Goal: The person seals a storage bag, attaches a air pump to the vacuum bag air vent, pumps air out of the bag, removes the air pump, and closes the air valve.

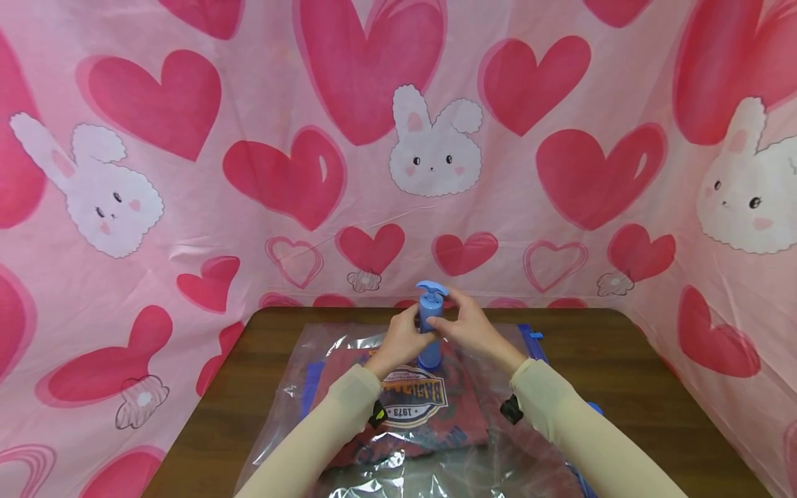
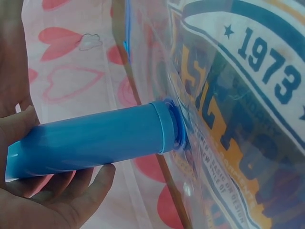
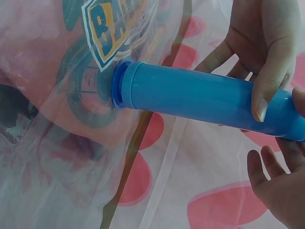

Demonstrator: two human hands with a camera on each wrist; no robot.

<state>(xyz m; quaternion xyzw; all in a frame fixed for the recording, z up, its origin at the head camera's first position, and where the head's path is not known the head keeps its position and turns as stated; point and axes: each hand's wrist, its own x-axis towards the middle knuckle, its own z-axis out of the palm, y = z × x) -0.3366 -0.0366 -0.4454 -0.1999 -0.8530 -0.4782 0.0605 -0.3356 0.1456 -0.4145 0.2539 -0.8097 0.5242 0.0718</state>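
Pink cloth [image 1: 498,207] backs the table [image 1: 616,366], sleeves [image 1: 320,430] partly hiding the clear bag [image 1: 429,470].

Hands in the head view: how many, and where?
2. The left hand holds the blue pump from its left side; the right hand holds it from its right. Some fingers are hidden behind the pump.

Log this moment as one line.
left grip: holds blue pump; right grip: holds pump; pump: upright on clear bag; bag: printed red cloth inside

Two hands [image 1: 401,339] [image 1: 472,326], one pump [image 2: 95,139], one bag [image 1: 411,478]
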